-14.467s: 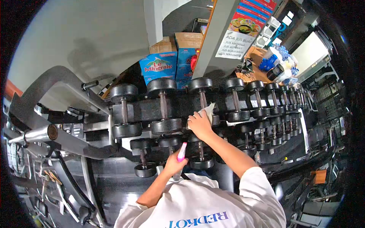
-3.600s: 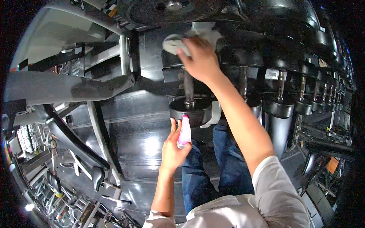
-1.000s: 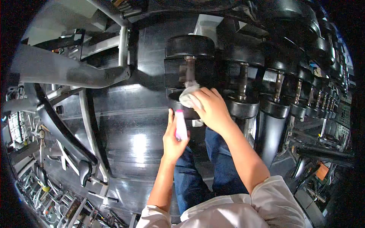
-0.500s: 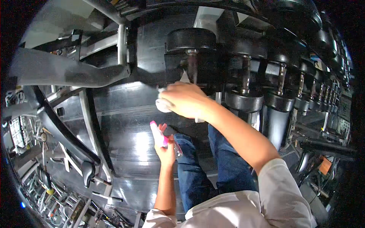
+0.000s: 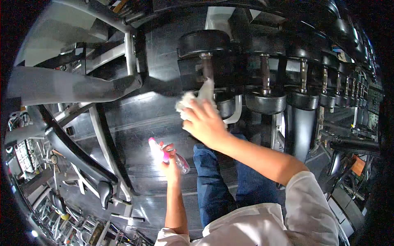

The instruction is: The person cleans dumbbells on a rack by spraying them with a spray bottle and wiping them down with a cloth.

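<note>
In my left hand (image 5: pixel 171 160) is a spray bottle (image 5: pixel 180 164) with a pink and white head and a clear body, held low over the dark floor. My right hand (image 5: pixel 206 125) presses a crumpled white cloth (image 5: pixel 193 107) against the near end of the leftmost dumbbell (image 5: pixel 205 43). That dumbbell has thick black round heads and a metal handle. The cloth and hand cover most of its near head. A corner of the cloth sticks up towards the handle.
More black dumbbells (image 5: pixel 264 102) run in a row on the rack to the right. A grey metal machine frame (image 5: pixel 69 86) and a black padded bench (image 5: pixel 74 143) stand on the left. An upright black cylinder-like part (image 5: pixel 298 135) stands below the row.
My right hand has moved down and slightly right with the cloth, which now spreads over the dumbbell's near head. My left hand has shifted a little left with the spray bottle.
</note>
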### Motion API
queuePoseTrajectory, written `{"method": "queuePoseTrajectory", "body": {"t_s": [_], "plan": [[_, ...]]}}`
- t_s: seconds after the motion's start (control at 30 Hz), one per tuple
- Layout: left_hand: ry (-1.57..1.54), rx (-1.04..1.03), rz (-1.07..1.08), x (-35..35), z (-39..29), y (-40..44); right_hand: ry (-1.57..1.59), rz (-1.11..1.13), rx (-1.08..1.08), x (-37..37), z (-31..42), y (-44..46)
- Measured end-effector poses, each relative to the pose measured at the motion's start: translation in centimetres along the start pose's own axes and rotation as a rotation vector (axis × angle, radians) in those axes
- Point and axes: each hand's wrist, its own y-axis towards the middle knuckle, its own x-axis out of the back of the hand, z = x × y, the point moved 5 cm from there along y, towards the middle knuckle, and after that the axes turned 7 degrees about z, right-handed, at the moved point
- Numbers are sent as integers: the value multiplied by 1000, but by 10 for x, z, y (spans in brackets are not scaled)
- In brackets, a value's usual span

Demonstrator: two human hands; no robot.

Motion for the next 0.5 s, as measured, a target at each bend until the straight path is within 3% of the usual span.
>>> {"method": "queuePoseTrajectory", "body": {"t_s": [0.13, 0.23, 0.37, 0.43, 0.5], "plan": [[-162, 35, -88, -5, -13, 0, -329, 552, -26, -52, 16, 62], [-115, -17, -70, -7, -19, -4, -166, 858, -36, -57, 7, 86], [-159, 33, -7, -31, -17, -14, 72, 853, -1, -48, -16, 78], [-121, -11, -2, -49, -28, -15, 245, 556, 127, 3, -30, 52], [-171, 18, 17, -59, -33, -14, 336, 142, 93, 33, -45, 11]]}}
